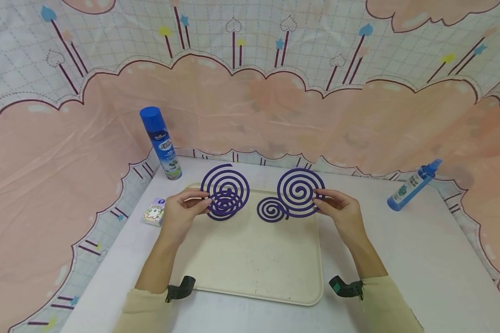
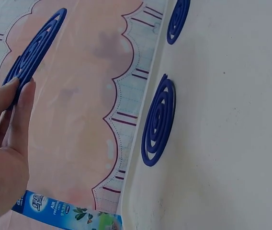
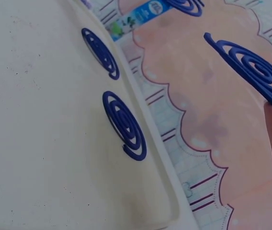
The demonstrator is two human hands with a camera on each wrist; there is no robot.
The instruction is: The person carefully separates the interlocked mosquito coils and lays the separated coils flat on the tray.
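My left hand (image 1: 181,215) pinches one dark blue mosquito coil (image 2: 42,43) by its edge, thumb and fingers at its left rim in the head view. A second coil of the same kind (image 3: 248,67) is pinched at its right rim by my right hand (image 1: 341,212). Both coils stand raised, facing the head camera, above the far part of the cream tray (image 1: 250,263). Two more coils lie flat on the tray: a left one (image 2: 157,120), overlapped by the held coil in the head view, and a right one (image 3: 124,125).
A blue air freshener can (image 1: 162,145) stands behind the tray at the left. Near it lies a small packet (image 1: 153,213), partly behind my left hand. To the right, a blue spray bottle (image 1: 412,187) stands on the white table (image 1: 404,259). A patterned cloth (image 1: 250,115) hangs behind.
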